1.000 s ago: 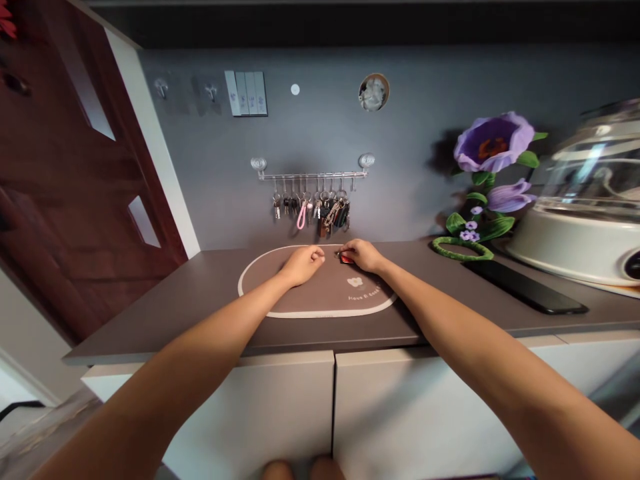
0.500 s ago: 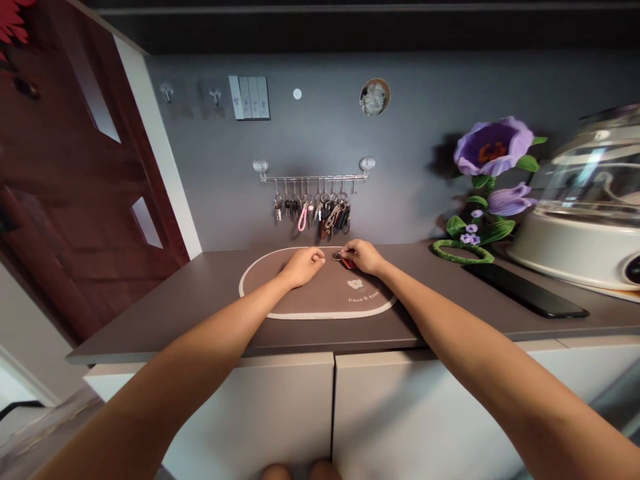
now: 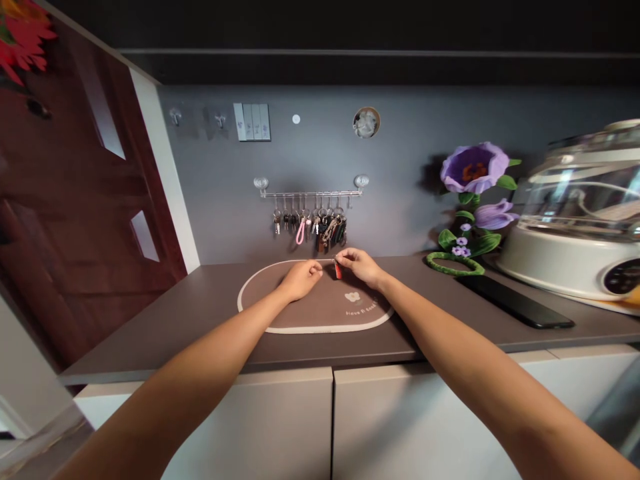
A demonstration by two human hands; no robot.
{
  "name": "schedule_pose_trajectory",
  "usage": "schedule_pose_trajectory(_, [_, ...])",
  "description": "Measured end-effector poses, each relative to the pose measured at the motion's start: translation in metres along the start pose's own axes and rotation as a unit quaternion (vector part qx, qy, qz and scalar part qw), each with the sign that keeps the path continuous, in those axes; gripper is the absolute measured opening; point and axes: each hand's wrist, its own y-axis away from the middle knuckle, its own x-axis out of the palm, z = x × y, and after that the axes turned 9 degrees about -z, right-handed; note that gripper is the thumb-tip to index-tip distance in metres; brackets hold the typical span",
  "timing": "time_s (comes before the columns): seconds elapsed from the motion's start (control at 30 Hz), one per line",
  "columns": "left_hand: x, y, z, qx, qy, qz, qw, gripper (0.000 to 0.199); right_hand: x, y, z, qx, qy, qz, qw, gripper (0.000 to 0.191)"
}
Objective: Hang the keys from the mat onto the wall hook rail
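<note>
One red tag, details blurred, pinched by right hand; left hand curled, grip unclear.

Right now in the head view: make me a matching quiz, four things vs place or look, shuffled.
1. red tag
2. black phone
3. pink strap
4. oval mat

A. hanging beneath the wall rail
B. brown with a pale border
C. held at the fingertips of the right hand
D. lying beside the white appliance

Pairs: 1-C, 2-D, 3-A, 4-B
</note>
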Motion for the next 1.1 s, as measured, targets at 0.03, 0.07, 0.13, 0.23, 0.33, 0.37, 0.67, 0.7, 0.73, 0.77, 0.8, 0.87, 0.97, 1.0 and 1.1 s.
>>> schedule_pose_trajectory(0.03, [0.0, 0.0, 0.0, 0.0, 0.002, -0.001, 1.0, 0.019, 0.0, 0.0, -0.001, 0.001, -0.016, -0.002, 1.0, 0.029])
schedule_pose_trajectory(0.07, [0.0, 0.0, 0.0, 0.001, 0.004, -0.001, 1.0, 0.019, 0.0, 0.0, -0.001, 0.004, -0.031, -0.003, 0.999, 0.029])
schedule_pose_trajectory(0.13, [0.0, 0.0, 0.0, 0.002, 0.008, 0.001, 1.0, 0.019, -0.001, -0.001, -0.002, 0.012, -0.063, -0.004, 0.998, 0.03])
schedule_pose_trajectory(0.23, [0.0, 0.0, 0.0, 0.003, 0.015, 0.003, 1.0, 0.019, -0.001, -0.002, -0.002, 0.01, -0.106, -0.014, 0.994, 0.03])
schedule_pose_trajectory(0.33, [0.001, 0.0, 0.001, 0.005, 0.018, 0.002, 1.0, 0.019, -0.003, -0.002, 0.001, 0.007, -0.147, -0.026, 0.989, 0.028])
schedule_pose_trajectory(0.37, [0.001, 0.0, 0.001, 0.006, 0.019, 0.001, 1.0, 0.019, -0.003, -0.003, 0.002, 0.009, -0.16, -0.029, 0.987, 0.027])
schedule_pose_trajectory(0.67, [0.004, -0.001, 0.005, -0.003, 0.037, 0.003, 0.999, 0.02, -0.01, -0.008, 0.022, 0.061, -0.253, -0.09, 0.961, 0.01])
schedule_pose_trajectory(0.7, [0.005, -0.001, 0.005, -0.005, 0.039, 0.003, 0.999, 0.02, -0.01, -0.009, 0.024, 0.062, -0.262, -0.095, 0.958, 0.008])
schedule_pose_trajectory(0.73, [0.005, -0.001, 0.005, -0.007, 0.042, 0.003, 0.999, 0.02, -0.011, -0.011, 0.026, 0.063, -0.27, -0.101, 0.956, 0.006])
schedule_pose_trajectory(0.77, [0.006, -0.001, 0.006, -0.007, 0.045, 0.003, 0.999, 0.02, -0.012, -0.013, 0.029, 0.062, -0.277, -0.105, 0.953, 0.004])
schedule_pose_trajectory(0.8, [0.006, -0.001, 0.006, -0.007, 0.049, 0.004, 0.999, 0.02, -0.014, -0.016, 0.031, 0.062, -0.284, -0.11, 0.951, 0.004])
schedule_pose_trajectory(0.87, [0.007, -0.001, 0.007, -0.004, 0.055, 0.005, 0.998, 0.02, -0.017, -0.023, 0.036, 0.063, -0.288, -0.121, 0.948, 0.004])
schedule_pose_trajectory(0.97, [0.008, -0.001, 0.007, -0.002, 0.055, 0.003, 0.999, 0.021, -0.022, -0.037, 0.044, 0.067, -0.277, -0.145, 0.947, 0.005])
schedule_pose_trajectory(1.0, [0.008, -0.001, 0.007, -0.003, 0.053, 0.002, 0.999, 0.021, -0.024, -0.042, 0.046, 0.068, -0.273, -0.155, 0.947, 0.005])
schedule_pose_trajectory(1.1, [0.007, -0.001, 0.006, -0.003, 0.054, 0.005, 0.999, 0.02, -0.028, -0.056, 0.055, 0.075, -0.266, -0.18, 0.944, 0.008])
